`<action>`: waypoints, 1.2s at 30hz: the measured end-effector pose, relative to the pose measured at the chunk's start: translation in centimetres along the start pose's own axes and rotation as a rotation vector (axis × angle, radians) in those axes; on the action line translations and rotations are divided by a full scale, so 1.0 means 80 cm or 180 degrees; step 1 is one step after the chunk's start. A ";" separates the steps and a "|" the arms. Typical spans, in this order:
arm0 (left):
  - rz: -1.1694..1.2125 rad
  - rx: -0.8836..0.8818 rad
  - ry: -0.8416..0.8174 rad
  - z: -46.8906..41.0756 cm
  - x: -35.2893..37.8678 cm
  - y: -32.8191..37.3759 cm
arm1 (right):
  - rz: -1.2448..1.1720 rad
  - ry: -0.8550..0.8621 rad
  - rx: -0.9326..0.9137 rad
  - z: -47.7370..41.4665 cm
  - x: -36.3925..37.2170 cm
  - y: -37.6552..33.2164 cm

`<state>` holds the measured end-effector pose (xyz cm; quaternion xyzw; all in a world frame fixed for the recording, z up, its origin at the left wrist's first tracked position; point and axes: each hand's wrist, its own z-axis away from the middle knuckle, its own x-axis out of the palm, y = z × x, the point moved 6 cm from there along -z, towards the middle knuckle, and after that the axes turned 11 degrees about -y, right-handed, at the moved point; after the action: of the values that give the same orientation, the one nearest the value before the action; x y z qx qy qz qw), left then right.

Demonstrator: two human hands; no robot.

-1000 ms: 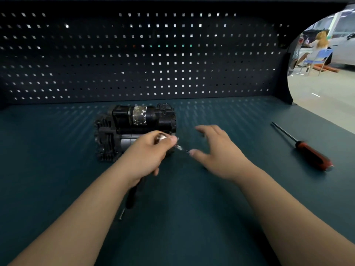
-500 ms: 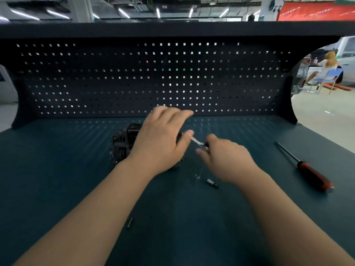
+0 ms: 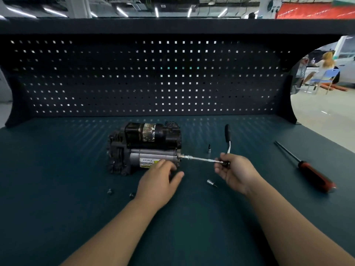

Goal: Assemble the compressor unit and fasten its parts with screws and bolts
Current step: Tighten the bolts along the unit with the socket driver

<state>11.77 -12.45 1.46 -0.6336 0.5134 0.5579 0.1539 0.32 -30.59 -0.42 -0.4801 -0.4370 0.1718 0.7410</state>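
While right hand pinches ratchet, head half-hidden

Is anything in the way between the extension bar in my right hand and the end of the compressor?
Nothing visible. The extension bar on the ratchet wrench in the right hand touches the right end of the compressor. Two loose sockets lie clear of that line; the left hand rests on the compressor's front.

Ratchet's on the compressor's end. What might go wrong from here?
The long extension is steadied only at the ratchet by the right hand, so it may slip off. The left hand barely braces the compressor, which may turn. Loose bolts by the forearm may roll away.
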 end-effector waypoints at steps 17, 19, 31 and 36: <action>-0.0801 0.0175 0.0832 -0.050 -0.024 -0.031 | 0.0571 -0.0025 -0.0404 -0.034 -0.023 -0.024; -0.0771 0.0188 0.0905 -0.049 -0.026 -0.028 | 0.0586 -0.0018 -0.0404 -0.034 -0.025 -0.023; -0.1661 -0.0394 -0.0730 -0.147 -0.082 -0.018 | 0.0457 -0.0612 -0.0460 -0.032 -0.021 -0.020; -0.1857 -0.0154 -0.0425 -0.135 -0.083 -0.010 | 0.0699 -0.1050 0.0035 -0.020 -0.027 -0.020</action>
<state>19.36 -17.22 10.46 -0.7197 0.2850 0.5427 0.3260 0.19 -33.72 -0.32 -0.4862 -0.4965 0.3303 0.6388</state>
